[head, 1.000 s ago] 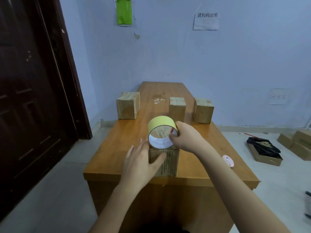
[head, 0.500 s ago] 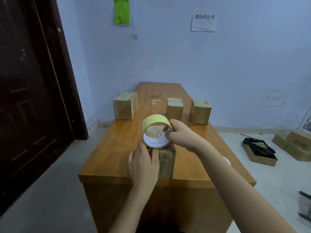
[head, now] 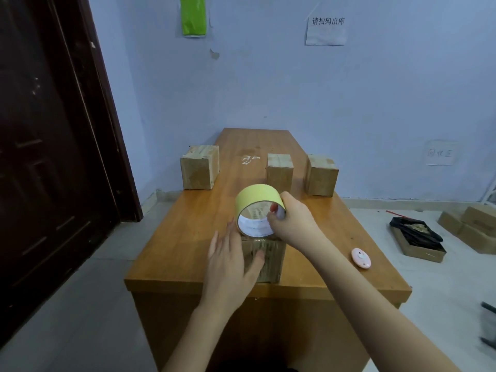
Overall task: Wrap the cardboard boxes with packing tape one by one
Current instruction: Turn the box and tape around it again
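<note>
My left hand [head: 230,261] had slid flat across the near box [head: 271,260]; my right hand [head: 291,220] still gripped the tape roll [head: 256,204].

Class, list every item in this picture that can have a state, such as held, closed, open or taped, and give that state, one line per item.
Tape roll: gripped by the right hand, on top of the near box.
Near box: closed, upright, left hand flat against its front.
Three far boxes: closed, standing apart, untouched.
Dark door: shut.
Floor box holding a black item: open.
</note>
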The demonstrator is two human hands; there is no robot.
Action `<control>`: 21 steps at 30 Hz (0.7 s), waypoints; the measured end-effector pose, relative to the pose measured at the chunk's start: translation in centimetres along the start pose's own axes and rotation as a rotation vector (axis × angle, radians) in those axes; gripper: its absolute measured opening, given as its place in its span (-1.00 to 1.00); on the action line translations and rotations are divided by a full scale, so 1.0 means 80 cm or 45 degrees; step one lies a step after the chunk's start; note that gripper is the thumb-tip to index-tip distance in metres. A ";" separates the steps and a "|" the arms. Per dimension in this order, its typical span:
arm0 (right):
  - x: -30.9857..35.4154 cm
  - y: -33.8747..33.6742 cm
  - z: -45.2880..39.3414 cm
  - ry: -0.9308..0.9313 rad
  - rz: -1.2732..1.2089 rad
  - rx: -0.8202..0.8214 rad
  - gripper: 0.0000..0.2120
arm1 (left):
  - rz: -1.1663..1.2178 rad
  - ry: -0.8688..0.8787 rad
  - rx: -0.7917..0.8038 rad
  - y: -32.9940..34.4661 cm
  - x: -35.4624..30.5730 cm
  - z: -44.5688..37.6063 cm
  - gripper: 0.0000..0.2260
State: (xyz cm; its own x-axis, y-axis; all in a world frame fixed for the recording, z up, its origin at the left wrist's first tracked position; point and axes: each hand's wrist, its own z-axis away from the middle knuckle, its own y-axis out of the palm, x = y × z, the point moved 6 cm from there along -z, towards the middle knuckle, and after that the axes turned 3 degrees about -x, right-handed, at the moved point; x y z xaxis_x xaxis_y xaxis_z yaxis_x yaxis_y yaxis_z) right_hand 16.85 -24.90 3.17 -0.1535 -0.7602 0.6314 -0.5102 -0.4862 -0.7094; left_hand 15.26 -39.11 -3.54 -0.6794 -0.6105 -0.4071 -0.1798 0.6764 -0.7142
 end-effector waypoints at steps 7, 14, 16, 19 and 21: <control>0.006 -0.012 -0.008 -0.045 -0.031 0.200 -0.88 | -0.263 0.115 -0.085 -0.020 0.001 0.003 -0.50; -0.033 -0.028 0.000 0.114 -0.372 0.164 -0.84 | -0.452 0.076 0.061 -0.029 -0.010 -0.012 -0.19; -0.034 -0.023 0.002 0.100 -0.350 0.140 -0.86 | -0.456 0.020 0.012 -0.036 -0.016 -0.017 -0.23; -0.042 -0.019 0.008 0.138 -0.413 0.117 -0.92 | -0.326 0.037 -0.008 -0.035 -0.030 -0.014 -0.27; -0.049 -0.019 0.011 0.169 -0.416 0.090 -0.92 | -0.343 0.111 0.000 -0.033 -0.039 -0.007 -0.26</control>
State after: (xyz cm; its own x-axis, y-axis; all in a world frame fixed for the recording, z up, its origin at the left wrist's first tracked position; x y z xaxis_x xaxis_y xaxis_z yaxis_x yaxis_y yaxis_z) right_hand 19.00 -21.56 1.52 -0.1027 -0.4994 0.8603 -0.4916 -0.7264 -0.4803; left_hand 17.44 -38.74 -0.03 -0.6655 -0.7308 -0.1520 -0.3623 0.4943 -0.7902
